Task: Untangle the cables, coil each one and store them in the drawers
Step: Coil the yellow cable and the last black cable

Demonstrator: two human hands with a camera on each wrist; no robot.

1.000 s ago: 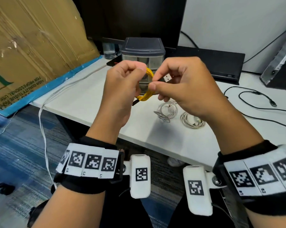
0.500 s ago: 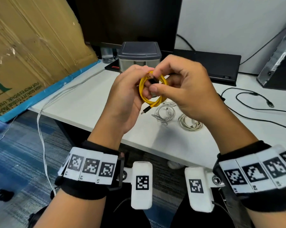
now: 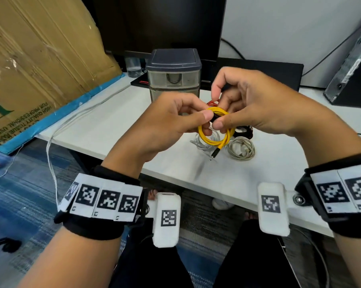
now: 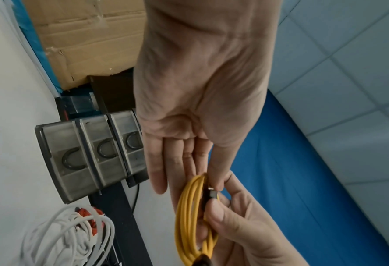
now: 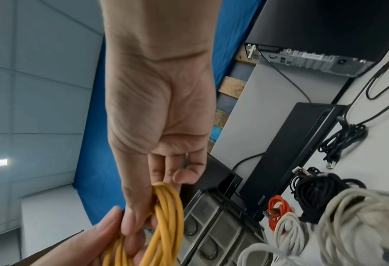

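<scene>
A coiled yellow cable (image 3: 216,110) hangs in the air over the table's near edge. My left hand (image 3: 202,119) pinches the coil's top from the left, and my right hand (image 3: 225,121) pinches it from the right, on a dark plug (image 3: 214,118) at the coil. A second plug (image 3: 214,153) dangles below. The wrist views show the same yellow cable (image 4: 189,216) (image 5: 166,216) between both hands. Behind the hands stands the grey drawer unit (image 3: 173,80) with its drawers closed.
On the white table (image 3: 113,125) under the coil lie white coiled cables (image 3: 240,149), a black coil (image 3: 243,130) and a red cable (image 3: 212,103). A cardboard box (image 3: 40,59) leans at the left. A monitor (image 3: 160,23) and a flat black device (image 3: 258,71) stand behind.
My right hand brought the plug end down onto the coil and now pinches it there beside the left thumb. The coil turned to face me and one plug hangs below.
</scene>
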